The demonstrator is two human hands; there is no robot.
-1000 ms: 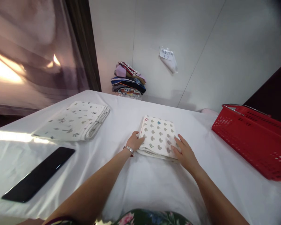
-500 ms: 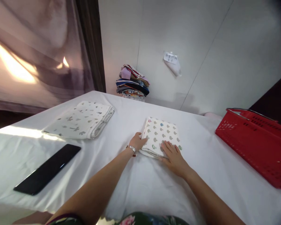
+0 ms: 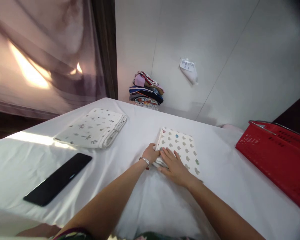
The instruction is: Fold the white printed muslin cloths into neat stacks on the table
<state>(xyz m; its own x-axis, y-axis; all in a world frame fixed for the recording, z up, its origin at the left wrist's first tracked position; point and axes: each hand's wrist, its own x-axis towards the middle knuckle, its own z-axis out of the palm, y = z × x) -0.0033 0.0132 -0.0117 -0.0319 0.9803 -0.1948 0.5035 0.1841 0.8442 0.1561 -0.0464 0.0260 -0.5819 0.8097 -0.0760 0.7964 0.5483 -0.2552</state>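
A folded white cloth with grey mushroom prints (image 3: 182, 146) lies on the white-covered table (image 3: 145, 200) in the middle. My left hand (image 3: 151, 154), with a bracelet at the wrist, grips the cloth's near left corner, thumb on top. My right hand (image 3: 172, 164) lies flat on the cloth's near left part, fingers stretched out and pressing down, right beside the left hand.
A second folded white cloth with grey prints (image 3: 95, 128) lies at the left. A black flat device (image 3: 58, 178) sits near the left front. A red plastic basket (image 3: 277, 156) stands at the right edge. A pile of coloured clothes (image 3: 146, 90) rests against the back wall.
My right hand has slid leftward across the cloth, from its right edge to beside my left hand. The view has shifted slightly to the left.
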